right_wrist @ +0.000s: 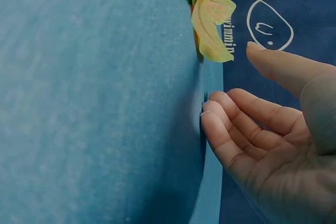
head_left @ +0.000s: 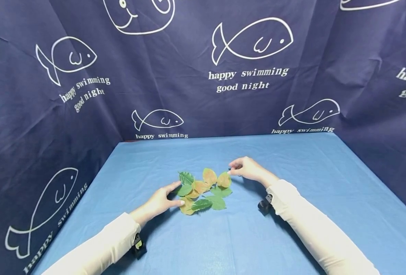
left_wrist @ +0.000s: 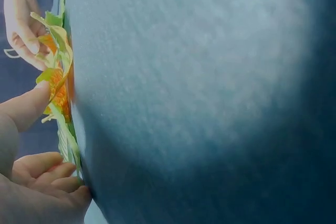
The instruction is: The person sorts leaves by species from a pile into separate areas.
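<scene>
"Green toothed-edge leaves (head_left: pixel 201 205) and yellow-orange rounded leaves (head_left: pixel 210 176): where, how far along?"

"Just below centre frame, on blue cloth-covered desk (head_left: pixel 223 244). Laid out in one overlapping cluster already; hands at both sides, so handling looks unfinished. What's left, can't tell."

"Hands?"

"Left hand (head_left: pixel 159 200): thumb and fingers spread at cluster's left edge. Right hand (head_left: pixel 251 169): thumb apart from loosely bent fingers, beside right edge, pinching nothing."

"Counts?"

"Roughly five green, five yellow-orange; overlap hides exact. Two hands, one desk."
</scene>
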`<act>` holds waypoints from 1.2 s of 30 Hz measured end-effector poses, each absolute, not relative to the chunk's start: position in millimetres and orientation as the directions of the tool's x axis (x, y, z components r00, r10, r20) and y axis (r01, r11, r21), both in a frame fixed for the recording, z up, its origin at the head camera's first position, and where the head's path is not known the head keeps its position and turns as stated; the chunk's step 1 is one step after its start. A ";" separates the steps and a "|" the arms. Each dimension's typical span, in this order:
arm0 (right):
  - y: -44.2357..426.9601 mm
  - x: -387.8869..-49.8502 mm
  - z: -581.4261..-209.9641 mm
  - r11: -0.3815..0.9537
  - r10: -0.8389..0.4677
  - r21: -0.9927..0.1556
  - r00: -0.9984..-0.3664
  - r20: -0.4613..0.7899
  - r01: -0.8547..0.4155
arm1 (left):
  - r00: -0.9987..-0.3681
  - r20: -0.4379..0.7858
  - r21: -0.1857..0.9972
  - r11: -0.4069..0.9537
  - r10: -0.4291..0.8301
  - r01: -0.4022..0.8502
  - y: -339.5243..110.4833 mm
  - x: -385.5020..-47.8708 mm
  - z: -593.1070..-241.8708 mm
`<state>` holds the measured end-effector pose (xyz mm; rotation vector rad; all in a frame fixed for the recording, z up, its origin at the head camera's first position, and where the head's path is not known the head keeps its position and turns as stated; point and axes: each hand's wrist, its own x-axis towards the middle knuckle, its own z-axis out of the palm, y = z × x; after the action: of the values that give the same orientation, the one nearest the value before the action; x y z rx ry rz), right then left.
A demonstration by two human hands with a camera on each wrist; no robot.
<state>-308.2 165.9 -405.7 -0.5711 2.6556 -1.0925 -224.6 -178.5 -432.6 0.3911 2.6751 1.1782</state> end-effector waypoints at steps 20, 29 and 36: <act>157.0 -310.7 -406.7 0.651 -0.434 -0.712 -0.899 -0.066 -0.262 | -0.937 -0.093 0.680 0.709 0.338 0.188 -182.1 -216.8 -431.5; 155.6 -312.5 -409.7 0.639 -0.434 -0.727 -0.898 -0.072 -0.251 | -0.931 -0.080 0.656 0.722 0.355 0.219 -178.3 -213.2 -427.5; 155.2 -310.8 -412.6 0.649 -0.420 -0.723 -0.904 -0.081 -0.237 | -0.934 -0.075 0.654 0.724 0.350 0.219 -179.6 -214.1 -431.5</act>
<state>-310.8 155.2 -412.6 -0.5334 2.6272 -1.1016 -214.1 -179.6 -431.5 0.4563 2.7351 1.0004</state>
